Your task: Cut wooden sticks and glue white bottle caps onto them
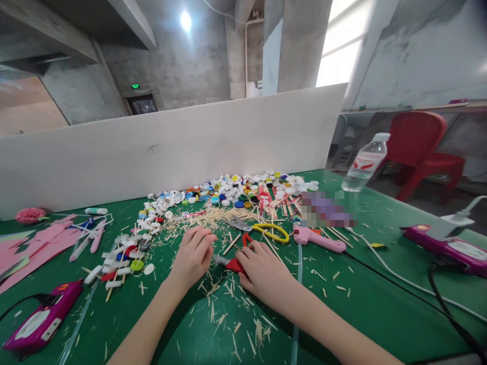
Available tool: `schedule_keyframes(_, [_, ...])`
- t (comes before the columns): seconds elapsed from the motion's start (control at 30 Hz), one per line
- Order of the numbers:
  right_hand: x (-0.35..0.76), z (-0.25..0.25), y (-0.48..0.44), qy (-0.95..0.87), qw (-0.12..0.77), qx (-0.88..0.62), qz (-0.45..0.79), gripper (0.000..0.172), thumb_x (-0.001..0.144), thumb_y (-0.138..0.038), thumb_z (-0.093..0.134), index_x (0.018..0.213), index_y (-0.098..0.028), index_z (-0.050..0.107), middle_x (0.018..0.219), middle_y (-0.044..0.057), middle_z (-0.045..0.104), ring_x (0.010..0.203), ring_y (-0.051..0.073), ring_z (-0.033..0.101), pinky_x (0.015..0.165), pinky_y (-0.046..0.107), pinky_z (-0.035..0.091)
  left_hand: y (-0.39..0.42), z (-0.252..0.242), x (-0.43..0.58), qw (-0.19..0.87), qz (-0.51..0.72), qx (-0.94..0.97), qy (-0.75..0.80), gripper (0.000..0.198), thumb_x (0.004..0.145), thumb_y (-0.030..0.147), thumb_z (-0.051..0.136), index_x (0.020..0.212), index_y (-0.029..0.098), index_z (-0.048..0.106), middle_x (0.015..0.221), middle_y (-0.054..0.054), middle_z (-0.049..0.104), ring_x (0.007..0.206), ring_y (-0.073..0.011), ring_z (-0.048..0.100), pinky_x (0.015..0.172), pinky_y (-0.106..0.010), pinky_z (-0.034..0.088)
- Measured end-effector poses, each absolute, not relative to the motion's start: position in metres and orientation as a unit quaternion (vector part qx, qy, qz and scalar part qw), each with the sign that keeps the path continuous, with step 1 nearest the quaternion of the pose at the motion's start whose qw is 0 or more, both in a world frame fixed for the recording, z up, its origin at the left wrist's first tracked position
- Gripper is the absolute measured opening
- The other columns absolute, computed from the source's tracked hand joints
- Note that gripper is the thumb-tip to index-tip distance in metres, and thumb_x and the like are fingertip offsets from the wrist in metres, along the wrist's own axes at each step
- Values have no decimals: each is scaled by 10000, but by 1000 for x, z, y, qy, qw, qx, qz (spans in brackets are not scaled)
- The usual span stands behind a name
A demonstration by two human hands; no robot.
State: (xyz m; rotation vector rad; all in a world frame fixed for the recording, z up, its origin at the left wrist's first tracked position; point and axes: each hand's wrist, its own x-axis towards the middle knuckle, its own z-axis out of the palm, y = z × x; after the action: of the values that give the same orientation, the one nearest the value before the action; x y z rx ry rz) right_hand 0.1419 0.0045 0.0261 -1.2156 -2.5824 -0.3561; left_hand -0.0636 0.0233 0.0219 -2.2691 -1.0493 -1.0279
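Observation:
My right hand [263, 270] rests on the green table [380, 304] and is closed round the red handles of small cutters [231, 263], whose metal jaws point left. My left hand [195, 253] lies just left of the jaws with its fingers curled together; what they pinch is too small to make out. Wooden stick offcuts [224, 314] litter the table around both hands. Yellow-handled scissors [262, 229] lie just beyond my right hand.
A heap of bottle caps [236, 190] lies against a white board [171, 147]. A pink glue gun [317, 238], a power strip [445, 243] with cables, a water bottle [365, 163], pink paper [34, 248], cap-and-stick pieces [122, 258] and a magenta device [41, 319] surround the work spot.

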Motion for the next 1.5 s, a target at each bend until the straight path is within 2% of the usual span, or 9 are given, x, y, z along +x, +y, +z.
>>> schedule_keyframes(0.17, [137, 35, -1, -879, 185, -439, -6, 70, 751, -172, 455, 735, -203, 516, 682, 12, 587, 663, 162, 524, 617, 283, 337, 23, 24, -64, 194, -378, -820, -383, 215, 843, 60, 448, 974, 184, 564, 957, -73, 616, 980, -207, 505, 890, -370, 447])
schedule_keyframes(0.3, [142, 43, 4, -825, 209, -523, 49, 151, 831, -173, 357, 837, -197, 506, 718, 21, 602, 593, 144, 529, 524, 269, 270, 22, 25, -64, 155, -424, -793, -410, 177, 863, 64, 425, 927, 177, 545, 903, -60, 601, 917, -187, 506, 837, -344, 446])
schedule_keyframes(0.4, [151, 47, 13, -790, 222, -569, 56, 179, 884, -192, 311, 898, -185, 489, 824, 52, 622, 598, 140, 547, 516, 265, 271, 24, 23, -59, 106, -420, -788, -437, 154, 894, 108, 409, 923, 176, 544, 893, -51, 589, 901, -181, 493, 804, -334, 444])
schedule_keyframes(0.6, [158, 48, 27, -747, 231, -622, 34, 203, 919, -195, 281, 1019, -182, 458, 946, 65, 613, 696, 150, 582, 526, 257, 261, 38, 3, -42, 68, -280, -840, -459, 175, 896, 318, 492, 956, 189, 594, 964, -69, 565, 943, -223, 469, 814, -391, 447])
schedule_keyframes(0.77, [156, 46, 30, -758, 227, -610, 52, 187, 919, -212, 281, 950, -188, 464, 913, 57, 607, 691, 146, 572, 551, 253, 280, 44, -9, -46, 46, -249, -847, -467, 131, 905, 234, 463, 874, 191, 583, 967, -68, 548, 906, -211, 469, 779, -358, 448])
schedule_keyframes(0.93, [156, 43, 31, -772, 244, -581, 82, 229, 916, -239, 281, 988, -188, 492, 964, 72, 626, 734, 164, 587, 586, 263, 334, 42, 0, -56, -2, -278, -829, -486, 130, 916, 194, 425, 890, 186, 552, 941, -60, 570, 911, -208, 471, 802, -366, 426])
schedule_keyframes(1.07, [157, 38, 34, -784, 258, -560, 79, 267, 908, -253, 291, 1018, -190, 526, 1012, 75, 641, 771, 171, 601, 617, 273, 372, 40, 10, -59, -104, -326, -803, -488, 110, 900, 230, 461, 879, 193, 563, 911, -35, 596, 901, -190, 504, 824, -355, 413])
schedule_keyframes(1.27, [156, 36, 35, -806, 246, -534, 69, 282, 890, -250, 316, 1026, -191, 556, 987, 63, 651, 804, 174, 604, 671, 275, 387, 36, 28, -61, -314, -411, -662, -542, 193, 828, 356, 541, 918, 205, 622, 947, -22, 642, 744, -146, 564, 651, -264, 434])
schedule_keyframes(1.5, [155, 39, 33, -813, 203, -543, 60, 242, 867, -269, 340, 891, -203, 573, 811, 31, 649, 689, 160, 577, 588, 264, 346, 40, 24, -67, -334, -471, -627, -523, 228, 847, 381, 507, 939, 199, 609, 943, -31, 660, 898, -176, 599, 818, -286, 445])
